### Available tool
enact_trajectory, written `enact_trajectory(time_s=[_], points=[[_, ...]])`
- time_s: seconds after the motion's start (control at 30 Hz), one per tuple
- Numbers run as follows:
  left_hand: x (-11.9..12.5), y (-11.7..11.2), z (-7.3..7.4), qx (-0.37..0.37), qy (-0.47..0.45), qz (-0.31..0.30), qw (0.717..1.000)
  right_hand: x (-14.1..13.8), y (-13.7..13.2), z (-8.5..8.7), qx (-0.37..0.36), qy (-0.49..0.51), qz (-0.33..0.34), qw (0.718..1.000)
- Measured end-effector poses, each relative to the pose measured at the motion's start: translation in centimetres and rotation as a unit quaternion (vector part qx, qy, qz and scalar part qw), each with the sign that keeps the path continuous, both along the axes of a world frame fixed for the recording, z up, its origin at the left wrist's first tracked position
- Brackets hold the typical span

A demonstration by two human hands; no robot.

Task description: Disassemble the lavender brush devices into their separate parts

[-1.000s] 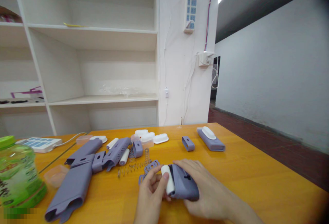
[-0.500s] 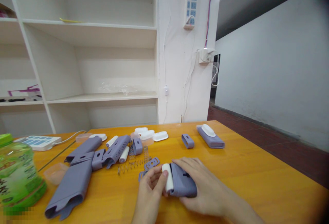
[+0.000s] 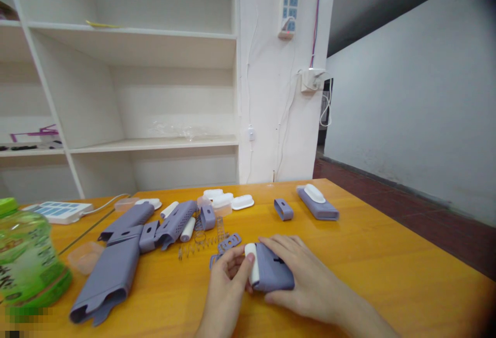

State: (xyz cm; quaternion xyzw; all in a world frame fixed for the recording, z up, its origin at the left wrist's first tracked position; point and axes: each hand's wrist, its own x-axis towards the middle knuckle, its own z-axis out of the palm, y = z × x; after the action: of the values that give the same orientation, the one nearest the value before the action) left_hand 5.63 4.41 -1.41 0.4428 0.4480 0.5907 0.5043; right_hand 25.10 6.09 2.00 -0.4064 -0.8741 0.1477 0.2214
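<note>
My right hand (image 3: 306, 281) is wrapped over a purple-grey plastic housing (image 3: 271, 270) low over the table, its fingers on top and thumb below. At the housing's left end sits a white rounded cap piece (image 3: 251, 263), pinched by the thumb and fingers of my left hand (image 3: 228, 281). The cap lies flush along the housing's end. Just beyond my left fingers is a purple slotted plate (image 3: 229, 243), with another purple part (image 3: 214, 261) partly hidden by the hand. Metal springs (image 3: 199, 247) lie behind them.
Several purple housings (image 3: 112, 271) and white rollers (image 3: 188, 229) lie at left, near a green-labelled bottle (image 3: 29, 260) and a power strip (image 3: 62, 212). White oval parts (image 3: 222, 200) are at the back. A purple ring (image 3: 283, 209) and a housing with a white part (image 3: 318, 203) stand back right.
The gap between the white cap piece and the housing has narrowed, and the cap now sits closer against it. My right thumb has shifted slightly left; the view has tilted slightly.
</note>
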Motion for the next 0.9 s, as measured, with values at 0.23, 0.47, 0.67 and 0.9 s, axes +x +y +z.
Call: enact_trajectory(time_s=[0.23, 0.47, 0.67, 0.9], points=[[-0.4, 0.2, -0.3, 0.007, 0.030, -0.025, 0.999, 0.1, 0.2, -0.6, 0.012, 0.009, 0.000, 1.000], [-0.3, 0.1, -0.7, 0.021, 0.035, -0.024, 0.999, -0.3, 0.0, -0.4, 0.045, 0.012, 0.011, 0.999], [0.1, -0.3, -0.9, 0.084, 0.054, -0.008, 0.995, -1.4, -0.4, 0.1, 0.098, 0.026, 0.017, 0.995], [-0.5, -0.7, -0.9, 0.116, 0.156, 0.016, 0.981, -1.3, 0.1, -0.8, 0.130, 0.031, 0.023, 0.991]])
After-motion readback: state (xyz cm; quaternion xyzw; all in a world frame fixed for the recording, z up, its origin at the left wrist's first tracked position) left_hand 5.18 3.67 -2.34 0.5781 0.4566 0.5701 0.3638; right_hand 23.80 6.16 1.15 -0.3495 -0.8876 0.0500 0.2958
